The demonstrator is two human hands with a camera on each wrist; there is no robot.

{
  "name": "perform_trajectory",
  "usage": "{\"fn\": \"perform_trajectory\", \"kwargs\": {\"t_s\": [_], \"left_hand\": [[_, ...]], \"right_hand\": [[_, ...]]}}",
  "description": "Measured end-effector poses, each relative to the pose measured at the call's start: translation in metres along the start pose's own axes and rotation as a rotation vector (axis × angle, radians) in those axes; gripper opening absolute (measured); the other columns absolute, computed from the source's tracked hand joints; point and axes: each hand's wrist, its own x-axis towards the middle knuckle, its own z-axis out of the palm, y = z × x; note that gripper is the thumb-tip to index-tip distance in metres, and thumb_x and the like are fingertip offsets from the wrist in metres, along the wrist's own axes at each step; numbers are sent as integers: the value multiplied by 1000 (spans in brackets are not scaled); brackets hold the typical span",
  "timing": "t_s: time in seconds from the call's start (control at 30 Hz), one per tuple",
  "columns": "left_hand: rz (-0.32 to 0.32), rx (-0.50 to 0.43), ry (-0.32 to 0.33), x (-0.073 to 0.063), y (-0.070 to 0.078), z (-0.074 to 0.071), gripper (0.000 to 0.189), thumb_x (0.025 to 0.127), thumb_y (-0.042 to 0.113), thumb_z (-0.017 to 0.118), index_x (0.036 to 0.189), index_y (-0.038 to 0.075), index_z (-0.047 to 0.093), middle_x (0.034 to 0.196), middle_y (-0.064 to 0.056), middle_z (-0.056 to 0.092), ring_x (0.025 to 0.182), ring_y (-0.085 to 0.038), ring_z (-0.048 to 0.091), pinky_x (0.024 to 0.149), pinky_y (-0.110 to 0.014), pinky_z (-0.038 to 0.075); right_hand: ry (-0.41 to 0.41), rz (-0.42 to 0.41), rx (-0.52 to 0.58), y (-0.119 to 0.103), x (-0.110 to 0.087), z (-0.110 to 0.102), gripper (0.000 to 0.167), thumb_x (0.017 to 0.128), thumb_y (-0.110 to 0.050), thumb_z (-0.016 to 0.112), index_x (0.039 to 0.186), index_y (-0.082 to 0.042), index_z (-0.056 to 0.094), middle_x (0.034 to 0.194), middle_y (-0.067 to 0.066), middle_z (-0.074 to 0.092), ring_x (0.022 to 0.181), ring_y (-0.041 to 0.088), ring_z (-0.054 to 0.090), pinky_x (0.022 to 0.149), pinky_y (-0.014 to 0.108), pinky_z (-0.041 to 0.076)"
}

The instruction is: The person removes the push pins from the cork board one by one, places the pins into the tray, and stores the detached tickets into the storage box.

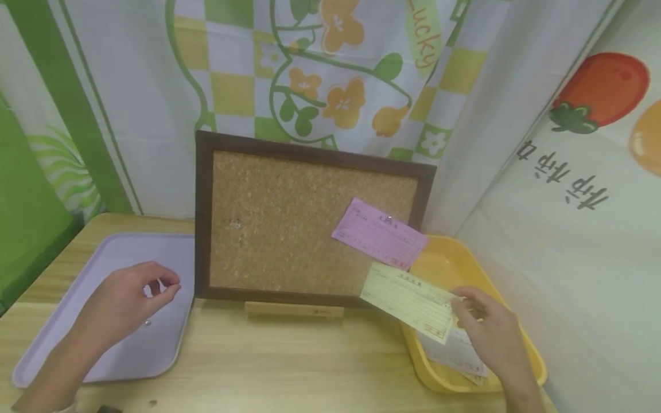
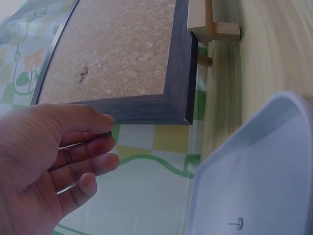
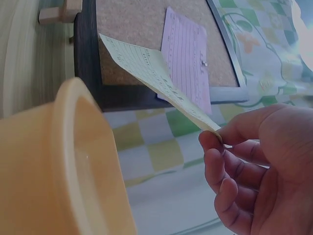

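Note:
My right hand [image 1: 493,332] pinches the right end of a yellow printed slip [image 1: 408,301] between thumb and forefinger, in front of the board's lower right corner. A pink slip [image 1: 379,234] hangs tilted on the framed corkboard [image 1: 289,223], held by one thumbtack [image 3: 204,63] near its top edge. Over the lilac tray, my left hand [image 1: 124,295] has thumb and forefinger pressed together. A small metal tip of a thumbtack [image 2: 108,133] shows between them in the left wrist view; the rest is hidden. Another thumbtack [image 2: 239,223] lies in the lilac tray [image 1: 98,350].
The corkboard leans on a wooden stand [image 1: 294,310] on the wooden table [image 1: 289,367]. At the right, a yellow basket [image 1: 534,367] contains more slips [image 1: 454,353], partly under my right hand. A patterned curtain [image 1: 232,86] hangs close behind the board.

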Motion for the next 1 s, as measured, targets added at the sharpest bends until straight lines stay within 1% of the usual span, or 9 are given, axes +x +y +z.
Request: {"fn": "perform_trajectory", "kwargs": {"t_s": [0.2,0.27,0.33,0.5,0.57,0.7,0.87,0.93,1.0], "left_hand": [[-53,14,-65,-4,-6,0,14,81,9,82,86,19,74,79,17,63,66,2,51,54,-28,45],[-77,18,-93,-7,-8,0,13,82,9,81,86,19,74,78,17,62,66,1,50,54,-28,45],[-104,21,-126,-10,-9,-1,11,83,9,81,87,18,74,77,16,61,66,0,51,54,-28,45],[-149,30,-208,-13,-13,0,8,85,11,80,88,16,75,76,14,60,67,-5,53,54,-29,45],[-157,29,-227,-13,-14,1,7,85,12,80,89,15,75,76,14,61,67,-6,53,54,-30,45],[-172,27,-251,-13,-17,1,6,86,11,80,89,14,75,76,12,61,68,-8,54,55,-30,46],[-183,30,-275,-15,-22,1,8,84,10,81,87,13,75,78,10,63,69,-10,55,56,-31,47],[-182,35,-288,-15,-24,1,9,83,9,81,86,13,74,78,9,64,70,-11,55,58,-32,48],[-180,41,-300,-15,-26,1,9,83,8,81,86,13,74,79,8,65,70,-11,56,59,-33,49]], "right_hand": [[-10,75,-42,10,-5,-8,22,102,-23,66,119,-11,71,93,8,76,69,13,69,70,30,50],[-21,97,-42,13,-6,-11,24,103,-25,66,121,-11,70,96,9,76,71,14,69,70,29,51],[-35,119,-36,16,-7,-13,27,103,-27,65,124,-11,70,97,10,76,71,14,69,70,31,50],[-68,150,-47,24,-10,-19,32,104,-31,63,126,-9,68,98,9,74,71,11,67,69,34,48],[-76,156,-60,27,-10,-21,32,104,-30,63,126,-8,68,97,9,74,70,11,66,67,32,48],[-105,177,-76,28,-10,-23,33,105,-30,62,126,-6,67,96,10,73,71,17,67,64,32,48],[-148,153,-177,32,-8,-25,33,105,-27,59,125,-2,67,96,12,73,73,21,68,61,37,51],[-155,144,-234,35,-7,-26,33,105,-27,58,124,-2,68,97,14,73,76,25,70,61,41,54],[-166,155,-272,37,-7,-27,34,105,-29,57,124,-3,68,100,17,73,81,30,71,64,47,55]]}}
